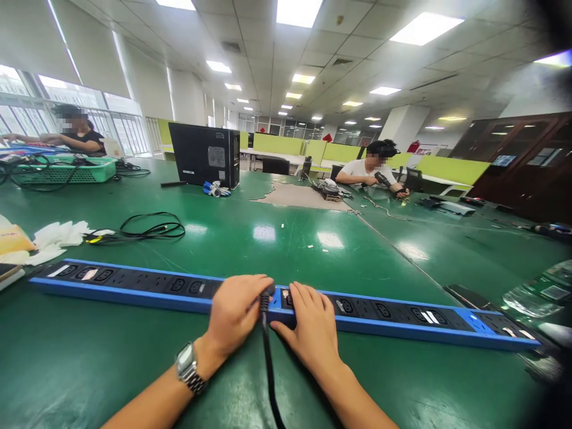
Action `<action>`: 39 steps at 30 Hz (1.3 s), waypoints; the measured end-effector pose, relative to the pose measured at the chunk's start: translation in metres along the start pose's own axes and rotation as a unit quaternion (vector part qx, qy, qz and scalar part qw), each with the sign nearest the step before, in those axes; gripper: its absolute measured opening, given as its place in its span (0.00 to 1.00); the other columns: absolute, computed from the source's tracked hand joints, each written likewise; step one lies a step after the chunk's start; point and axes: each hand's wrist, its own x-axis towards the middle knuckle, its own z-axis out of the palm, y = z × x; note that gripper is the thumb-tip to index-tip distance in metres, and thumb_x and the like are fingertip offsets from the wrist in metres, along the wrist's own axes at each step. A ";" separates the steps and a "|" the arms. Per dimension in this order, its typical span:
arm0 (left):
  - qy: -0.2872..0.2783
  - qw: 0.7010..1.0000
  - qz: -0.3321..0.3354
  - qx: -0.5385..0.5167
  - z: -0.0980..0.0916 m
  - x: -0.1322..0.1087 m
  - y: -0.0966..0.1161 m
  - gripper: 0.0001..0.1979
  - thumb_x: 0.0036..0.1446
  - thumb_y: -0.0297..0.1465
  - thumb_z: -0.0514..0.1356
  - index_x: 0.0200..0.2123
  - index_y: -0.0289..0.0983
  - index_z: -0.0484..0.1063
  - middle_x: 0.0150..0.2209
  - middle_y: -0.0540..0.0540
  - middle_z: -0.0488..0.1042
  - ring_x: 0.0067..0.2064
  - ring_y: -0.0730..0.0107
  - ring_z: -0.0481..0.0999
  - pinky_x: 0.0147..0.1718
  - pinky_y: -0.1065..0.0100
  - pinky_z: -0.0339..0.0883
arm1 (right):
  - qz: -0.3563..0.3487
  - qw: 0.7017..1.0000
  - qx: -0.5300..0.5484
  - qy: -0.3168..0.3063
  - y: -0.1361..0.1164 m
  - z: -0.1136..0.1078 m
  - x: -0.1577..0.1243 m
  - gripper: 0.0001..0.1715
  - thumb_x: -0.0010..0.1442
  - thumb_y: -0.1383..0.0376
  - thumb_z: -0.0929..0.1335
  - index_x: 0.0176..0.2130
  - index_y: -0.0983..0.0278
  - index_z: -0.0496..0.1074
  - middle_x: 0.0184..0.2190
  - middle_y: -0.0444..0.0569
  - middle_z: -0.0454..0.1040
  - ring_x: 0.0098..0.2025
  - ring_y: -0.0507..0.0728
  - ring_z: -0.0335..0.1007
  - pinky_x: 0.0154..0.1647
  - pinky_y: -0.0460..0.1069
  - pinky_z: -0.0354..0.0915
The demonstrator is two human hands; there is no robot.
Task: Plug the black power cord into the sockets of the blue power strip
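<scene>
A long blue and black power strip (402,314) lies across the green table in front of me, with rows of sockets on top. My left hand (235,310) has its fingers closed round a black power plug (267,293) at the middle of the strip. From this plug a black cord (269,369) runs down towards me. The plug's prongs are hidden, so I cannot tell how far in it sits. Just to the right, my right hand (313,325) grips the strip, its fingers over the top and its thumb at the front edge. A metal watch (190,366) is on my left wrist.
A coiled black cable (152,226) and crumpled white paper (58,238) lie behind the strip's left part. Farther back are a green basket (71,171), a black computer case (203,155) and blue-white gloves (217,189). Two people (78,134) sit across the table. Clear plastic (540,292) lies right.
</scene>
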 end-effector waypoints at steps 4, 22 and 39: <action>0.073 0.989 -0.127 0.037 -0.045 -0.019 -0.033 0.14 0.62 0.36 0.58 0.50 0.41 0.73 0.45 0.44 0.80 0.46 0.62 0.79 0.48 0.61 0.72 | 0.000 1.000 -0.006 0.001 0.000 0.002 0.000 0.40 0.55 0.50 0.71 0.60 0.65 0.64 0.59 0.60 0.69 0.59 0.69 0.62 0.58 0.63 0.55; -0.087 0.995 -0.047 0.002 -0.069 -0.031 -0.088 0.14 0.62 0.35 0.57 0.50 0.41 0.75 0.45 0.44 0.81 0.46 0.63 0.80 0.46 0.61 0.74 | 0.030 0.999 -0.002 -0.033 -0.016 0.004 0.005 0.40 0.53 0.48 0.71 0.59 0.65 0.67 0.60 0.58 0.68 0.60 0.68 0.61 0.59 0.64 0.53; -0.153 0.974 -0.089 0.139 -0.064 -0.032 -0.078 0.45 0.50 0.29 0.59 0.70 0.40 0.45 0.54 0.43 0.76 0.53 0.56 0.76 0.50 0.59 0.71 | -0.057 0.966 0.252 0.004 -0.132 0.020 0.084 0.10 0.62 0.60 0.67 0.43 0.60 0.74 0.38 0.48 0.78 0.42 0.57 0.70 0.45 0.54 0.64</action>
